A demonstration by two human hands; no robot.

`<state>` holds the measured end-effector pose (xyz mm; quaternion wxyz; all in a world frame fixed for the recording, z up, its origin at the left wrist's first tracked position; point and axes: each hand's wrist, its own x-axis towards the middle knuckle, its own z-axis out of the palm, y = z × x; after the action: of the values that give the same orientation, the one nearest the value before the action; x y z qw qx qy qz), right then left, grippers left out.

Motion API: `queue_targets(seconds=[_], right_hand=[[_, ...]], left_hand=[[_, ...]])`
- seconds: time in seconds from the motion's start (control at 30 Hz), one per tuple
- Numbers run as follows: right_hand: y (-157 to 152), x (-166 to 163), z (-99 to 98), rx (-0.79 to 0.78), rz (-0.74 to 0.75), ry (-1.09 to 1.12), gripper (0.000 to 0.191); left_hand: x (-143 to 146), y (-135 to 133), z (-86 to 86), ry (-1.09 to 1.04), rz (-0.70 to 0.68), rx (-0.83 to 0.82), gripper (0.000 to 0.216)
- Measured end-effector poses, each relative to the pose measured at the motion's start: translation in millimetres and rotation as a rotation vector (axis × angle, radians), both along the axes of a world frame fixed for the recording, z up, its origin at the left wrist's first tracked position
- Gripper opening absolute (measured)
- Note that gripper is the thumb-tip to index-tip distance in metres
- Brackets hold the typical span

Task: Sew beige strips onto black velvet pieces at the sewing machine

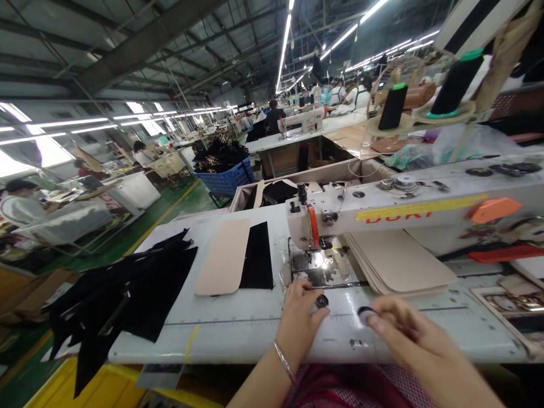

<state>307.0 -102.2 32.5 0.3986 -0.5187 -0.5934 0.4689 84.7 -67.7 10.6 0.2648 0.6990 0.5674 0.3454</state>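
Observation:
My left hand (300, 320) rests on the white sewing table (238, 328) just in front of the needle plate (317, 266), fingers curled, thumb beside a small black round part (322, 301). My right hand (399, 326) pinches a second dark round part (364, 313) between thumb and fingertips. The white sewing machine (408, 207) stands right behind both hands. A stack of beige panels (397, 263) lies under its arm.
A beige panel (224, 256) and a black panel (257, 256) lie left of the machine, with a heap of black fabric (127, 294) over the table's left edge. Thread cones (393, 106) stand behind. Other workers sit at distant tables. A blue basket (225, 180) stands in the aisle.

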Motion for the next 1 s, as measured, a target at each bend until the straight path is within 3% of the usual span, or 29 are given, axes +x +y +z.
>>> queue_targets(seconds=[0.1, 0.23, 0.4, 0.7, 0.87, 1.0], right_hand=[[20, -38, -20.4, -0.070, 0.101, 0.025, 0.032], [32, -58, -33.1, -0.055, 0.072, 0.003, 0.027], [27, -57, -29.8, -0.067, -0.016, -0.009, 0.025], [12, -57, -21.8, -0.108, -0.035, 0.100, 0.030], [8, -38, -18.0, -0.041, -0.017, -0.061, 0.035], [16, -23, -10.5, 0.049, -0.084, -0.247, 0.033]], left_hand=[[3, -1, 3.7, -0.031, -0.032, -0.009, 0.028], [8, -15, 11.6, -0.273, -0.018, -0.137, 0.034], [18, -30, 14.8, -0.690, 0.013, -0.307, 0.036], [25, -34, 18.6, -1.063, 0.113, -0.375, 0.026], [22, -38, 32.6, -1.287, 0.139, -0.442, 0.030], [22, -42, 38.5, -1.311, 0.108, -0.492, 0.029]])
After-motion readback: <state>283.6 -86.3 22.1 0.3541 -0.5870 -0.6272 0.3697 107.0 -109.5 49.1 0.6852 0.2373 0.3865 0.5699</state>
